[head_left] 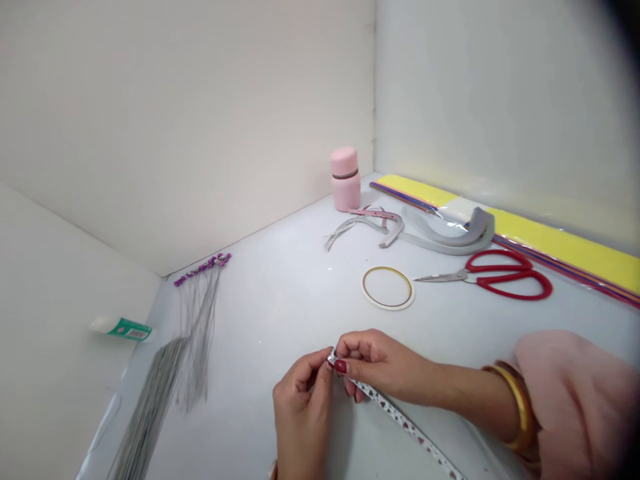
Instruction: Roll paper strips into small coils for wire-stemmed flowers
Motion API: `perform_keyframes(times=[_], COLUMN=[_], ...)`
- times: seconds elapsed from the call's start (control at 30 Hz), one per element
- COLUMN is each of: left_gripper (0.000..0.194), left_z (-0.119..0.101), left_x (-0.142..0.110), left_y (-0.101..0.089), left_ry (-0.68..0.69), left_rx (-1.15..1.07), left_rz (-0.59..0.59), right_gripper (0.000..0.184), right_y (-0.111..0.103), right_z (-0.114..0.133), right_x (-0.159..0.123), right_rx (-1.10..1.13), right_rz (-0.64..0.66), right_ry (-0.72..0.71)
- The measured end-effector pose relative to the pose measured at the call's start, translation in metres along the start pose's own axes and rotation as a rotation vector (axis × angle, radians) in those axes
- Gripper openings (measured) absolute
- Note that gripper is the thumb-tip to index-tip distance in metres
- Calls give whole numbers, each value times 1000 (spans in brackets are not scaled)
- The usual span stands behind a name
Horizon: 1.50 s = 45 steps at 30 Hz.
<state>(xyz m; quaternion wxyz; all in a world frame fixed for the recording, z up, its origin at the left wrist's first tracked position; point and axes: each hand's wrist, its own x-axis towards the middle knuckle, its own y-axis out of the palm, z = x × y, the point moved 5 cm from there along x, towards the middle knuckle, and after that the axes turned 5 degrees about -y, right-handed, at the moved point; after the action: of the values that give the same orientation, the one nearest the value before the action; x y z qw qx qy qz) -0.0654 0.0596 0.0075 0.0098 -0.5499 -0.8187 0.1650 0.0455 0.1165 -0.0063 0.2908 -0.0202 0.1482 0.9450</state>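
Head view, tube: one green-and-white tube [131,329] lies at your table's left edge.
Wires: one grey wire bundle [150,407], cut off at the near edge; purple-tipped wires [200,270] lie just beyond, too tangled for you to count.
Left hand: your left hand [305,400] pinches the end of the patterned strip.
Strip: one patterned strip [400,418] runs from your fingertips to the near right, cut off by the frame.
Right hand: your right hand [373,365] grips it beside the left, fingers partly hiding it.
Bottle: one pink bottle [346,190], upright, far.
Curled strips: several curled strips [393,230], overlapping, count unclear.
Ring: one tape ring [389,305], flat.
Scissors: one red-handled pair of scissors [500,275], tip near the ring.
Pack: one yellow pack [550,243], cut off at right.
Bangle: one gold bangle [523,407] on your right wrist, by the pink sleeve [575,400].
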Motion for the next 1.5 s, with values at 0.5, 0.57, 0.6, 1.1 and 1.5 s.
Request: perform_keyframes(times=[0.5, 0.57, 0.6, 1.1, 1.5], left_gripper=[22, 23, 23, 21, 23], left_z=[8, 11, 12, 4, 14], left_x=[1, 1, 0, 2, 6], left_y=[11, 11, 12, 6, 7], left_ry=[-202, -236, -249, -119, -254], left_rx=[-285, -318, -329, -136, -238], left_rz=[171, 160, 157, 82, 92], right_gripper=[15, 15, 15, 19, 15], right_y=[-10, -11, -12, -9, -5], right_z=[8, 7, 7, 0, 0], right_x=[-2, -2, -2, -1, -2], right_rx=[-346, -373, -375, -147, -179], right_rz=[-141, -145, -149, -167, -110], right_ry=[-59, -68, -68, 43, 9])
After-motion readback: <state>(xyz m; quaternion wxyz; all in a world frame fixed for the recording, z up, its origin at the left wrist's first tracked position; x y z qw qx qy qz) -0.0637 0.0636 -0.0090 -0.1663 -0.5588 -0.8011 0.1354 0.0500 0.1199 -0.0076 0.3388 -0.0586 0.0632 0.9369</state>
